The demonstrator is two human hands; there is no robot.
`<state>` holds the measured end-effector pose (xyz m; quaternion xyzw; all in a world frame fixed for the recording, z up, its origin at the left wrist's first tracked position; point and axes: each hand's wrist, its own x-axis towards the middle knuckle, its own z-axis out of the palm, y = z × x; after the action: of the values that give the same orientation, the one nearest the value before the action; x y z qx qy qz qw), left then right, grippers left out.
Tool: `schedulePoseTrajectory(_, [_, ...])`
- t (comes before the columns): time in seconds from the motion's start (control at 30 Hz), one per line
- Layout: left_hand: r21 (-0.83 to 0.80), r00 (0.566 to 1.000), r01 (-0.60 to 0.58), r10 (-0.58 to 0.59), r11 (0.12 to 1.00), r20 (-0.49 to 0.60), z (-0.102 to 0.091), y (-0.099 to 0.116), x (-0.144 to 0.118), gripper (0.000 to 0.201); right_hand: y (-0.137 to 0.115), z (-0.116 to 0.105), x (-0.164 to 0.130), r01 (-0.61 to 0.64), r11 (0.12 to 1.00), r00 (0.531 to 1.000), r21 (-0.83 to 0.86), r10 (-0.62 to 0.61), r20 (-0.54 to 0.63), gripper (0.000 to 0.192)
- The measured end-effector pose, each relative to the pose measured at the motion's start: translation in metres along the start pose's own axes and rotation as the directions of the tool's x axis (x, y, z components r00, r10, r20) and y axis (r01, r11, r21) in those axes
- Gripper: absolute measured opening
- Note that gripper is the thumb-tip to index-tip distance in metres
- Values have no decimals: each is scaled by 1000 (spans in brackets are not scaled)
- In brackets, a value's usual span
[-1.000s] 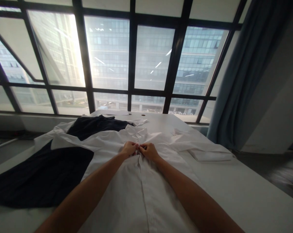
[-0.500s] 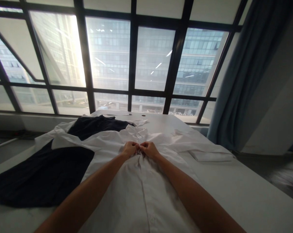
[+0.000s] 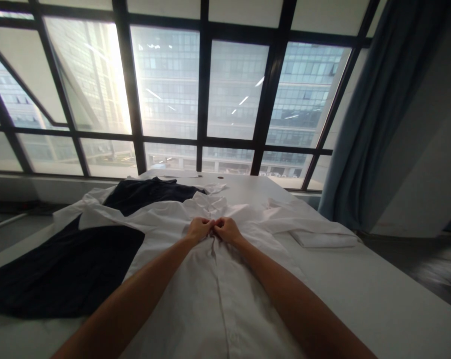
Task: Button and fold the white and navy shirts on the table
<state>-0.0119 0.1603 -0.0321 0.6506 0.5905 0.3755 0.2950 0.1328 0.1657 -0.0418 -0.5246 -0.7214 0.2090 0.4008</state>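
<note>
Left hand (image 3: 199, 229): fingers bunched, pinching the placket of the white shirt (image 3: 210, 294) near the collar.
Right hand (image 3: 228, 229): likewise pinched on the opposite placket edge, fingertips meeting the left's.
Shirt position: flat on tabletop (image 3: 378, 299), partly over the dark garment (image 3: 61, 269).
Risk: edges could slip or misalign; fabric bunches under the pinch.
Containers: none visible.

left hand (image 3: 199, 230): shifted slightly up the shirt (image 3: 218, 294) placket
right hand (image 3: 228, 230): moved up with it, fingertips now closer together
</note>
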Motion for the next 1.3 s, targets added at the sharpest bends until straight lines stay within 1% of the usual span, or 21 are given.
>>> schedulePoseTrajectory(0.1, [6,1000,6,-6,1000,-7,0,0,0,23,-1,1,0,-25,999,1000,-41,25,1,12])
schedulePoseTrajectory(0.17, [39,999,-7,9,999,-40,1,-1,1,21,-2,0,0,-39,999,999,-34,40,19,15])
schedulePoseTrajectory(0.27, [107,993,-22,34,994,-109,2,0,0,14,-1,-2,1,-45,999,996,-17,46,82,19])
schedulePoseTrajectory(0.33, [148,989,-32,53,988,-136,2,0,-1,13,-2,-3,1,-35,999,992,-24,37,121,21])
schedulePoseTrajectory(0.4, [170,988,-47,71,984,-138,2,2,-3,15,-4,-4,1,-10,997,995,-75,18,102,19])
schedulePoseTrajectory(0.53, [188,987,-77,102,979,-127,1,5,-8,16,-12,-5,-2,2,974,1000,-225,0,9,15])
schedulePoseTrajectory(0.63, [230,986,-93,121,969,-111,1,8,-12,15,-18,-6,-6,-2,963,1000,-268,1,-5,15])
schedulePoseTrajectory(0.7, [292,989,-97,124,952,-78,0,10,-13,16,-20,-6,-8,1,959,1000,-282,-4,-8,15])
schedulePoseTrajectory(0.83, [403,995,-94,100,910,5,-5,15,-15,22,-16,-7,-7,14,964,1000,-267,-12,9,14])
schedulePoseTrajectory(0.97, [424,992,-123,111,897,52,-10,17,-16,26,-5,-5,0,0,980,1000,-199,2,12,17])
schedulePoseTrajectory(1.03, [431,992,-126,119,893,44,-11,16,-16,27,0,-4,4,-11,991,997,-135,20,69,21])
schedulePoseTrajectory(1.1, [449,991,-122,132,885,10,-12,14,-18,26,2,-4,6,-13,997,989,-80,25,145,24])
schedulePoseTrajectory(1.13, [468,990,-119,141,875,-13,-12,14,-18,25,1,-4,6,-6,997,988,-77,18,152,24])
schedulePoseTrajectory(1.17, [495,987,-120,157,861,-35,-12,12,-19,24,0,-4,5,8,995,991,-99,6,134,23])
schedulePoseTrajectory(1.23, [566,975,-147,215,811,-55,-13,10,-20,26,-5,-6,1,39,977,998,-211,-29,49,21])
schedulePoseTrajectory(1.27, [599,968,-173,247,781,-42,-13,8,-20,30,-7,-8,-1,56,958,998,-282,-55,12,22])
schedulePoseTrajectory(1.3, [628,963,-205,270,751,-9,-13,6,-20,34,-9,-11,-3,75,932,997,-354,-81,0,26])
